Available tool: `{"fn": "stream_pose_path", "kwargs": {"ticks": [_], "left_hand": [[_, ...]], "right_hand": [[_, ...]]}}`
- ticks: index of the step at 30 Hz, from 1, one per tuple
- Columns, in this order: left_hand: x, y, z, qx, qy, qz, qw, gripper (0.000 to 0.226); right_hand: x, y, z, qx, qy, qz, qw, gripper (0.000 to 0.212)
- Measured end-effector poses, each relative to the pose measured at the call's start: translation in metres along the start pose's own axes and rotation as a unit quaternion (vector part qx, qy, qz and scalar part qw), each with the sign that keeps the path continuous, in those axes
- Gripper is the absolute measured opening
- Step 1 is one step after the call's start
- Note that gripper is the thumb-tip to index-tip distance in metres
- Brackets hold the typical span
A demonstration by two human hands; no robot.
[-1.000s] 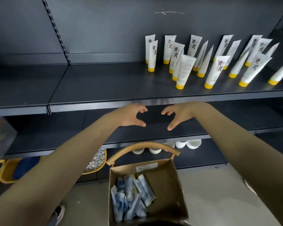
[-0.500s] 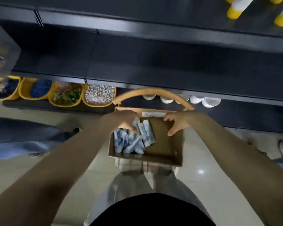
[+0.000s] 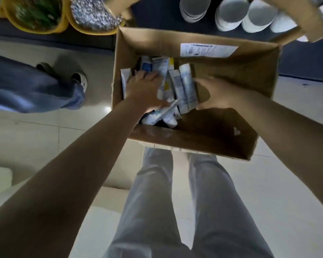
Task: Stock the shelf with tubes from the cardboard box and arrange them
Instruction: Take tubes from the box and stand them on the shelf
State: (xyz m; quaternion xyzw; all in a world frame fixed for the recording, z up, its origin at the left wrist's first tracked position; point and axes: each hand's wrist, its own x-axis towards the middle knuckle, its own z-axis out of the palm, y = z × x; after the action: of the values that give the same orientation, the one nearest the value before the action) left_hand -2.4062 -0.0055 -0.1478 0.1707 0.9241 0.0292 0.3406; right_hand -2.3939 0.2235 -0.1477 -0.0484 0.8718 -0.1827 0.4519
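We're at the pick step: in the cardboard box (image 3: 241,75) tubes (image 3: 185,84) heap at its left side, left hand (image 3: 144,90) spread flat on them, right hand (image 3: 216,95) cupped beside them, grip unclear; next, clamp and lift.

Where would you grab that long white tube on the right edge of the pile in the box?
I'd pinch the white tube across its middle, coming from the right, where the right hand is. It lies flat on top, its right edge facing bare cardboard box floor; other tubes crowd its left.
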Motion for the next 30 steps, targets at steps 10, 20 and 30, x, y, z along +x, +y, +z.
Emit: {"fn": "stream_pose_path", "kwargs": {"ticks": [10, 20, 30], "left_hand": [[0.036, -0.005, 0.008, 0.085, -0.069, 0.058, 0.992, 0.101], [0.042, -0.013, 0.006, 0.086, -0.067, 0.078, 0.991, 0.079], [0.059, 0.008, 0.016, 0.137, -0.097, 0.0, 0.986, 0.092]], "right_hand": [[0.1, -0.011, 0.001, -0.062, -0.008, -0.104, 0.993, 0.105], [0.06, 0.016, 0.015, -0.166, -0.067, -0.043, 0.983, 0.071], [0.062, 0.027, 0.002, 0.078, -0.041, 0.003, 0.996, 0.079]]}}
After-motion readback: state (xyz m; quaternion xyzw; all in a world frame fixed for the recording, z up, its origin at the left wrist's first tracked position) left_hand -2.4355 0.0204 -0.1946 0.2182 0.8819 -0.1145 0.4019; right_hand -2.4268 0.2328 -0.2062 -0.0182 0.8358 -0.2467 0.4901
